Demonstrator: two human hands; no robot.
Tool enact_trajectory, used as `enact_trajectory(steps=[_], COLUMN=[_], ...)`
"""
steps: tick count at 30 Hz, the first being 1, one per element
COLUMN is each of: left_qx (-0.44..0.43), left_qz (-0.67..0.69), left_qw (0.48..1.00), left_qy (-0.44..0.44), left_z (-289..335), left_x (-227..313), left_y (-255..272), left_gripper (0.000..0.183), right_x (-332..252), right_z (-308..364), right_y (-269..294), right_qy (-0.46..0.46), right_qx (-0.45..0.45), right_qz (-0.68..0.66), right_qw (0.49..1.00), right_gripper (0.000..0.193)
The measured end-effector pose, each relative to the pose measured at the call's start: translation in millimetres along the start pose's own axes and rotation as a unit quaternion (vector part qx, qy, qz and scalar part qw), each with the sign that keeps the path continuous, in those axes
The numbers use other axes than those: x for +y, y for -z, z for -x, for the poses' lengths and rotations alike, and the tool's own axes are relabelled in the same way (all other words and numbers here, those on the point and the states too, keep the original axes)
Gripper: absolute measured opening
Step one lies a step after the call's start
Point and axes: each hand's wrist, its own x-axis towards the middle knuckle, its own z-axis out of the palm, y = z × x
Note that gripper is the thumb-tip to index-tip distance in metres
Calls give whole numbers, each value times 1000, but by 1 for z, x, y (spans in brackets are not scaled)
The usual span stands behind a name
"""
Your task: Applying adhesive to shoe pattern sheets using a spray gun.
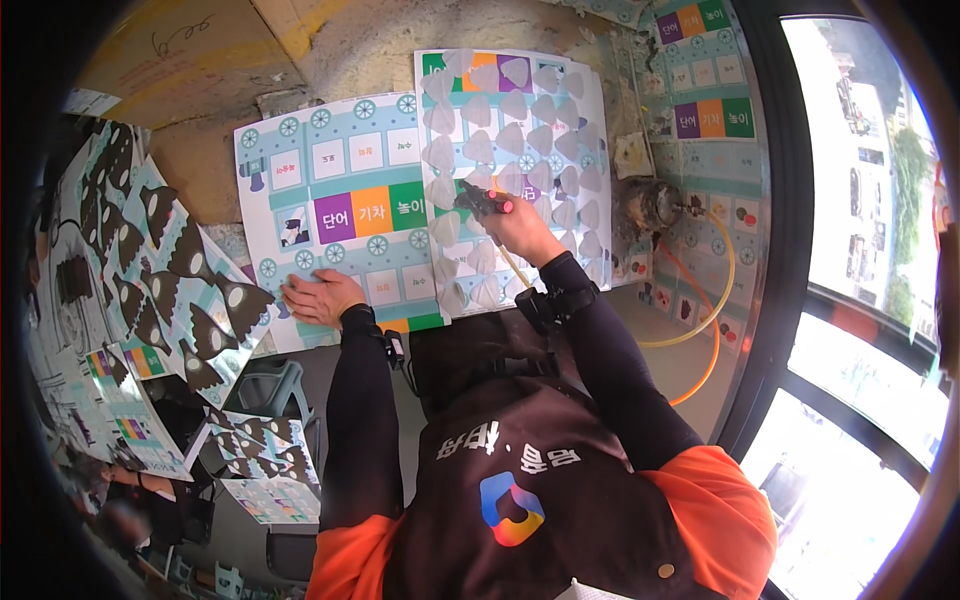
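My right hand (531,232) is wrapped round a black hand tool (476,199) with pink ends; a thin yellowish hose (514,268) runs down beside my wrist. The tool's tip is over a printed sheet (443,268) covered with rows of pale grey, petal-shaped pieces (478,148). Whether the tip touches one of them I cannot tell. My left hand (325,297) lies with fingers spread on the lower left part of a large printed sheet (340,180) with coloured blocks and a light blue train pattern. The petal-covered sheet overlaps that sheet's right side.
More printed sheets with black shapes (190,250) are piled at the left. Brown cardboard (180,60) lies behind. At right, yellow (722,270) and orange (708,365) hoses hang from a metal fitting (655,205) beside a window. A grey stool (270,388) and another person (150,505) are lower left.
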Motion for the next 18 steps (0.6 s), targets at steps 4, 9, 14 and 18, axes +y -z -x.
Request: enact_trajectory(steps=[4,9,14,18], left_qx=[10,3,0,-1], left_qz=[7,0,0,1], left_qw=[1000,1000,1000,1000], left_qy=[-6,-2,-1,0], left_z=[0,1,0,0], left_x=[0,0,0,0], left_y=[0,0,1,0], left_gripper=[52,52,53,52], right_x=[4,8,5,1], right_z=[-5,-10,1,6], right_y=[-8,-4,-2,-6], right_qy=[23,42,14,20], right_qx=[41,74,25,13], right_qz=[-51,-51,-26,-11], right_qw=[998,995,999,1000], right_gripper=[35,35,34,32])
